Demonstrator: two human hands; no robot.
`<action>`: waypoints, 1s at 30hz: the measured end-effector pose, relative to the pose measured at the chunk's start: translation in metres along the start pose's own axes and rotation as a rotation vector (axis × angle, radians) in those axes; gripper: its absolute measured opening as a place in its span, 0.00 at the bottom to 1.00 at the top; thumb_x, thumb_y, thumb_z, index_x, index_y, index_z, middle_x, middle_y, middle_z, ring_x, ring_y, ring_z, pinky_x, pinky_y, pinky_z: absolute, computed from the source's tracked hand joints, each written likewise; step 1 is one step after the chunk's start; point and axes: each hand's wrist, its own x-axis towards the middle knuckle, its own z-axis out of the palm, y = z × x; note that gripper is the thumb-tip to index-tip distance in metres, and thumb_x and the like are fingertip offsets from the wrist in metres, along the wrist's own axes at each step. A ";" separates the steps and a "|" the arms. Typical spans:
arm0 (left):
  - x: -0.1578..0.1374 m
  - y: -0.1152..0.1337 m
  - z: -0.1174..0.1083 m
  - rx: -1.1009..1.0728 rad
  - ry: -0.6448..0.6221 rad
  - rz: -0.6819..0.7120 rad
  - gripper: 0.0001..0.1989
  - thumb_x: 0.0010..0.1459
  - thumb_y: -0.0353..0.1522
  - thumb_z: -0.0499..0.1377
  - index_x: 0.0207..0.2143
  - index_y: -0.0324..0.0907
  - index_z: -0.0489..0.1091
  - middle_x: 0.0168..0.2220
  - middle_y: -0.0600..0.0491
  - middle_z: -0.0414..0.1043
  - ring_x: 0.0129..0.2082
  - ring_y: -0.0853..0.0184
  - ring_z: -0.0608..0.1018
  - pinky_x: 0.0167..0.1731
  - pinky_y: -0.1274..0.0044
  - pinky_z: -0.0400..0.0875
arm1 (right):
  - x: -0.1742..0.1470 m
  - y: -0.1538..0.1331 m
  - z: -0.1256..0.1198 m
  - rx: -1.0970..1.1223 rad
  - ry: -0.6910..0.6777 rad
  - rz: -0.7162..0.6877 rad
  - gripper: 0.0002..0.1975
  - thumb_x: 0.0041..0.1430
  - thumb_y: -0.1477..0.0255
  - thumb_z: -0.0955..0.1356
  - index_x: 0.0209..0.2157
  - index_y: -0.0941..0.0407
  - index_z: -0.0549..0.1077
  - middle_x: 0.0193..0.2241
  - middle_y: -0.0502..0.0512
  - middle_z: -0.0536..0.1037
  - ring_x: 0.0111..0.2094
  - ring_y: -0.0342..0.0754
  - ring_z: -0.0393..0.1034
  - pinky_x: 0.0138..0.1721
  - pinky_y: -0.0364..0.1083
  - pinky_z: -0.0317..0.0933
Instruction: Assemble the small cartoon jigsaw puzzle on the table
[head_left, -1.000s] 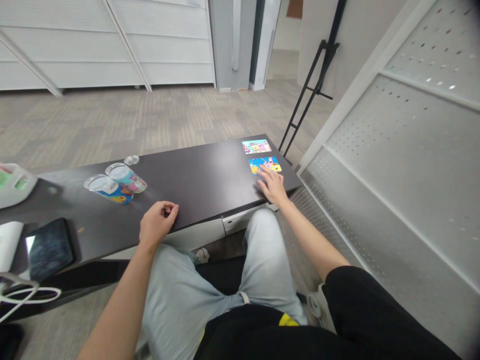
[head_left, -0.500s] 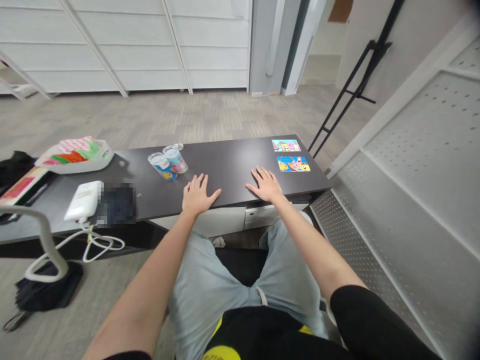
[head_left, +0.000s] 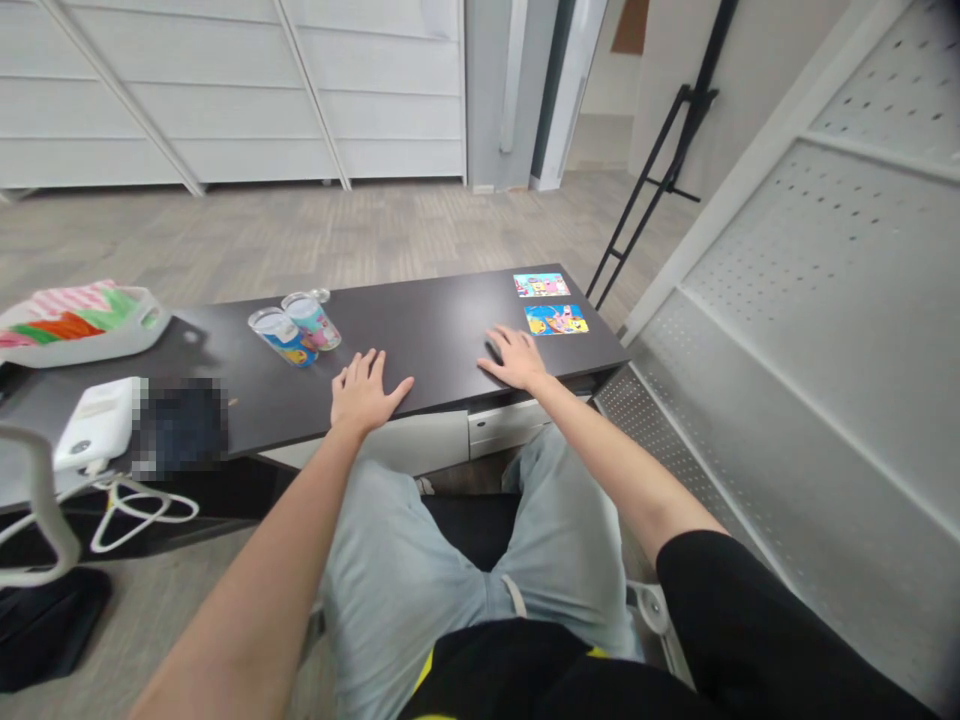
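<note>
My left hand [head_left: 360, 393] rests on the front part of the dark table [head_left: 420, 335], fingers spread and holding nothing. To its upper left, two clear cartoon-printed tumblers [head_left: 313, 320] stand close together, apart from the hand. On the right side of the table, my right hand [head_left: 516, 357] is open, its thumb apart from the slightly bent fingers and nothing visible in its grasp. Just beyond it lie two flat cartoon cards: a blue one [head_left: 556, 320] nearer the fingertips and a pink and light-blue one [head_left: 541, 285] behind that.
At the left stands a white basket [head_left: 127, 335] with colourful cloth-like contents. Nearer are a white box-shaped device [head_left: 97, 420] with a white cable [head_left: 142, 515] and a blurred-out dark item [head_left: 181, 422]. A perforated panel [head_left: 810, 300] rises at the right, by a black metal stand [head_left: 645, 190].
The view has swung left-to-right, so the table things sit further left. My right hand's fingers have bent and drawn together a little; my left hand stays flat on the table.
</note>
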 end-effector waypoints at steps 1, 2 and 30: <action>0.000 0.000 0.000 0.001 0.002 -0.001 0.56 0.76 0.67 0.53 0.96 0.53 0.60 0.94 0.38 0.61 0.98 0.37 0.53 0.92 0.39 0.47 | 0.001 0.012 -0.007 -0.003 0.056 0.077 0.51 0.85 0.40 0.70 0.95 0.49 0.62 0.97 0.56 0.57 0.97 0.52 0.45 0.95 0.51 0.32; 0.000 0.000 0.000 0.001 0.004 -0.001 0.56 0.76 0.67 0.54 0.96 0.55 0.59 0.94 0.39 0.63 0.98 0.36 0.53 0.92 0.38 0.47 | 0.003 0.024 -0.014 -0.007 0.117 0.175 0.55 0.86 0.41 0.70 0.96 0.58 0.56 0.98 0.67 0.53 0.98 0.58 0.42 0.95 0.56 0.31; 0.036 0.036 0.016 -0.096 -0.011 -0.086 0.56 0.64 0.59 0.85 0.84 0.48 0.72 0.84 0.28 0.70 0.87 0.25 0.69 0.86 0.42 0.59 | 0.088 -0.074 -0.002 0.008 -0.166 0.177 0.77 0.52 0.48 0.95 0.92 0.57 0.63 0.89 0.86 0.63 0.89 0.84 0.62 0.87 0.69 0.62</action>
